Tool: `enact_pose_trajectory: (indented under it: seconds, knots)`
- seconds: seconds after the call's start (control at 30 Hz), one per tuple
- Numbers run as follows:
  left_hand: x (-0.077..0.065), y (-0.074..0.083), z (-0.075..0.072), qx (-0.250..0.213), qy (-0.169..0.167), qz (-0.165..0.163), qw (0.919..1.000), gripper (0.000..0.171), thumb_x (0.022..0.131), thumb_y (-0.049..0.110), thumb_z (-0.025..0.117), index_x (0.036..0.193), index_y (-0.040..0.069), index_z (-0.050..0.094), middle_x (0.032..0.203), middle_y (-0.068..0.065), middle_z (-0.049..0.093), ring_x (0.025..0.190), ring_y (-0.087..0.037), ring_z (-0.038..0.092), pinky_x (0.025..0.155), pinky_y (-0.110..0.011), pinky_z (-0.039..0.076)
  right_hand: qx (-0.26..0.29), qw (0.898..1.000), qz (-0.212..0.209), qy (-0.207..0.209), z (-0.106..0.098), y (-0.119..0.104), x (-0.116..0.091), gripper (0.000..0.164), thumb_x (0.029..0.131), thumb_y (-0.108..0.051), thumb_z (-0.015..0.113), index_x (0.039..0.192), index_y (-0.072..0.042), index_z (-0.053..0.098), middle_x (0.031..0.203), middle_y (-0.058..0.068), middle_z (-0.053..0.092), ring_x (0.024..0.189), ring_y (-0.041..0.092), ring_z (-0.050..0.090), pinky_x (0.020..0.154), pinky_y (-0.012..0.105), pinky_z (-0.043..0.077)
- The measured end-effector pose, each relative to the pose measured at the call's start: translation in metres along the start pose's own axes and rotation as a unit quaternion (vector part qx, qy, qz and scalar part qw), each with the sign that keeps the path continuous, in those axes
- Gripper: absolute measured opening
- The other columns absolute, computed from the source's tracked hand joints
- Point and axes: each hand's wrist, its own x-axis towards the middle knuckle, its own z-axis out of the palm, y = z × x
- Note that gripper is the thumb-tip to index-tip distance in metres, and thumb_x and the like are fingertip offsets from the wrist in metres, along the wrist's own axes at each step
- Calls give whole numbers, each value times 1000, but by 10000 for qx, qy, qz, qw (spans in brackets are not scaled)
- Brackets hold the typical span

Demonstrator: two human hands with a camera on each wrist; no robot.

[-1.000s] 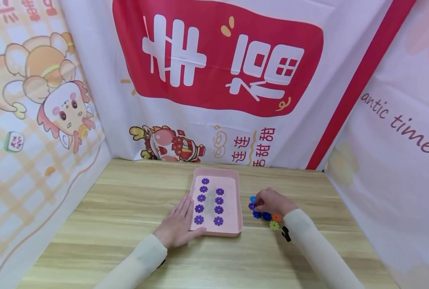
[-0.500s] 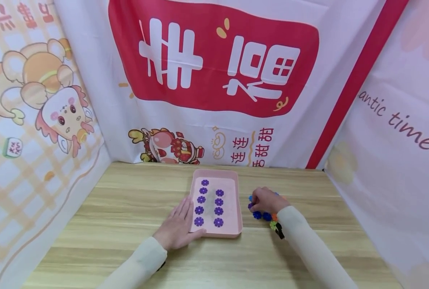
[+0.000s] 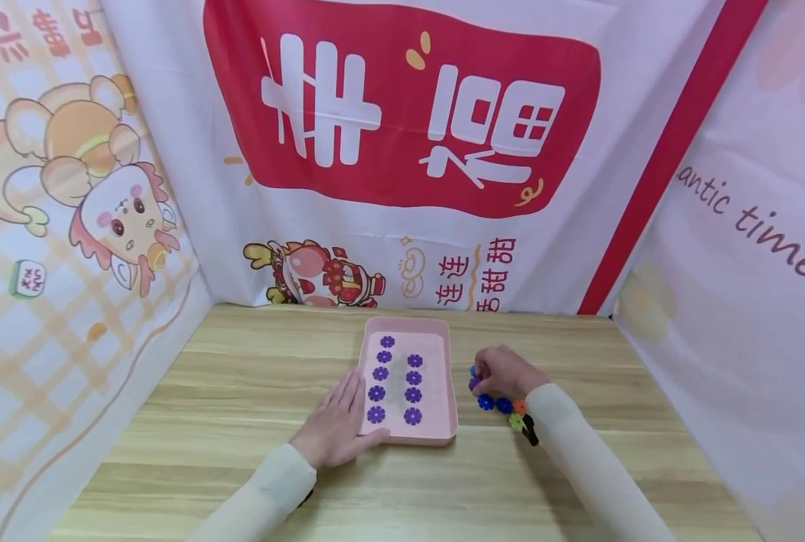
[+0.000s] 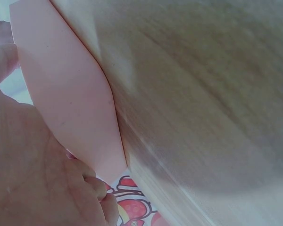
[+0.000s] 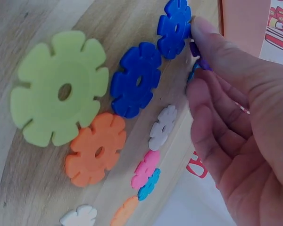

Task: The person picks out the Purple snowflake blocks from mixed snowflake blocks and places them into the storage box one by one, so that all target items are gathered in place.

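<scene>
My left hand point(image 3: 334, 425) lies along the left side of a pink tray point(image 3: 452, 421), its fingers straight on the edge and its thumb at the near corner. Purple flower-shaped interlocking discs point(image 3: 413, 394) lie in two columns inside the tray. To the right of it, my right hand point(image 3: 510, 373) pinches a purple disc point(image 5: 205, 64) between thumb and fingers, low over the table; the fingers partly hide it. Close to that hand lie dark blue discs point(image 5: 136, 80), a yellow-green disc point(image 5: 61, 89) and an orange disc point(image 5: 96, 149).
Beyond these lie a white disc point(image 5: 162, 127), a pink disc point(image 5: 145, 169) and a teal disc point(image 5: 149, 184). Everything stands on a wooden table point(image 3: 239, 369). Printed cloth point(image 3: 544, 256) hangs at the back and both sides.
My right hand has shifted slightly left and its fingertips have closed in at the purple disc. My left hand and the tray stay in place.
</scene>
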Motion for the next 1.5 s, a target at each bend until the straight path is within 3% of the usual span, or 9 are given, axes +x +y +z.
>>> enact_pose_trajectory:
  seconds: [0.3,0.43,0.57,0.87,1.2,1.5]
  knots:
    - [-1,-1,1,-40,42,25,10000,103,103,69,48,164,-9,19,175,-28,10,164,-44,13,134,-57,21,-148,9990,-291,-292,-10,-3,0,9,97,-14,78,89,-13,75,84,-1,70,74,16,63,69,30,56]
    - [0,0,-1,-34,41,3,10000,103,103,69,48,165,-8,19,175,-27,10,164,-44,13,134,-56,21,-512,9963,-588,-354,-19,-7,0,4,97,-10,77,94,-11,79,87,-1,74,76,13,65,74,31,61]
    - [2,0,-1,-26,32,16,10000,103,103,70,47,165,-8,18,175,-27,9,165,-43,13,134,-56,21,-861,9928,-781,-274,-31,-11,1,8,96,-6,76,99,-11,82,94,0,78,80,11,67,81,32,64]
    - [1,0,-2,-5,-7,-13,10000,104,103,70,46,165,-7,18,176,-26,9,165,-42,12,134,-55,20,-995,9882,-1127,-275,-55,-27,4,10,98,-4,73,104,-8,80,97,2,78,84,11,69,82,30,64]
    - [2,-1,-1,-21,-21,-15,10000,105,102,72,47,165,-6,18,176,-25,9,165,-42,13,134,-55,20,-1375,9777,-1589,-26,-75,-58,18,5,96,-5,76,97,-9,79,92,3,77,79,11,67,77,30,61]
    - [1,0,-2,-20,6,-4,10000,104,102,71,48,165,-7,19,176,-25,10,165,-42,13,134,-55,20,-1372,9778,-1585,16,-69,-97,36,6,95,-7,78,99,-12,79,96,2,79,83,10,69,80,28,62]
